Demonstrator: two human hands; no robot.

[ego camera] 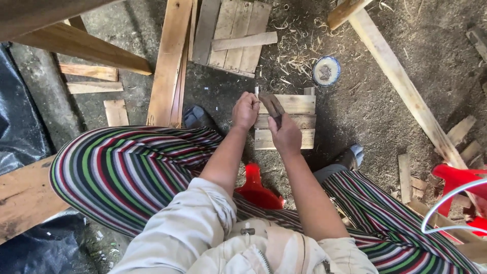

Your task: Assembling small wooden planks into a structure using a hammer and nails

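While the right hand wrapped its fingers round the lower end of a short dark brown wooden block, the left hand sat curled into a fist just beside the block's upper end, and whether it pinched anything could not be told. Both hands hovered at centre frame, right over a small panel of pale wooden slats lying on the dirt floor. Just above that, upper centre, a round blue-and-white tin lid rested among curled wood shavings. Below the wrists, a red plastic stool showed between the knees in striped trousers. Long pale planks ran across the upper right.
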